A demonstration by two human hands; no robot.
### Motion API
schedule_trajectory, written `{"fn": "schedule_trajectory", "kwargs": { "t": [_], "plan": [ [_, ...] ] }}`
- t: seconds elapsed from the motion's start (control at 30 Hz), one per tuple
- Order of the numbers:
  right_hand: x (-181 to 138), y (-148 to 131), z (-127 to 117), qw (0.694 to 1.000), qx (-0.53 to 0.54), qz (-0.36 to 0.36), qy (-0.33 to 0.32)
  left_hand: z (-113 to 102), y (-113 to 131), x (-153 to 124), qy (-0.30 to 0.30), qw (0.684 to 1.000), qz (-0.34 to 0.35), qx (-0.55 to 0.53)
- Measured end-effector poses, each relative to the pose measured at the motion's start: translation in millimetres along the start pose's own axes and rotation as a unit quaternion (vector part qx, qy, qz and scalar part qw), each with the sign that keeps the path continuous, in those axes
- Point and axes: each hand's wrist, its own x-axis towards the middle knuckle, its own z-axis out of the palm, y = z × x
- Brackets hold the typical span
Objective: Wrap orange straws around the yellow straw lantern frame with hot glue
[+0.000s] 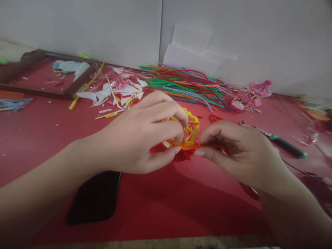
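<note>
A small craft piece (190,133) made of yellow and orange straw strips with red fringed paper underneath sits between my two hands above the red table (166,200). My left hand (145,138) is closed round its left side, fingers curled over the yellow loops. My right hand (238,152) pinches its right edge, with fingertips pressed together on the orange and red part. Both hands hold it just above the table top.
A pile of coloured straws (186,86) lies behind the hands. Paper scraps (114,93) and a wooden frame (44,74) are at the back left, a pink paper craft (250,95) at the back right, a green-handled knife (282,143) on the right, a black phone (95,197) near the front.
</note>
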Motion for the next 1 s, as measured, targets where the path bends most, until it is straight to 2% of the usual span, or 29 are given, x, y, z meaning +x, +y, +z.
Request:
{"fn": "schedule_trajectory", "kwargs": {
  "t": [0.13, 0.43, 0.67, 0.8, 1.0],
  "plan": [
    [-0.1, -5.0, -3.1, 0.998, -0.063, -0.027, -0.015, -1.1, 0.6, 0.6, -0.004, 1.000, 0.003, -0.001],
    [-0.8, -5.7, -3.0, 0.994, -0.103, -0.041, -0.004, -1.7, -1.3, -0.9, -0.014, 1.000, 0.002, 0.006],
    [-0.3, -1.4, 0.1, 0.994, -0.103, -0.036, 0.010, -0.7, -3.3, -0.8, -0.016, 1.000, 0.014, 0.000],
    [3.3, 0.1, 0.3, 0.994, -0.091, -0.062, 0.009, -1.4, -3.3, -0.7, -0.018, 1.000, 0.008, -0.001],
    [5.9, -1.5, 1.6, 0.993, -0.076, -0.092, 0.016, 0.6, 3.0, 1.5, 0.014, 1.000, -0.002, -0.014]
  ]
}}
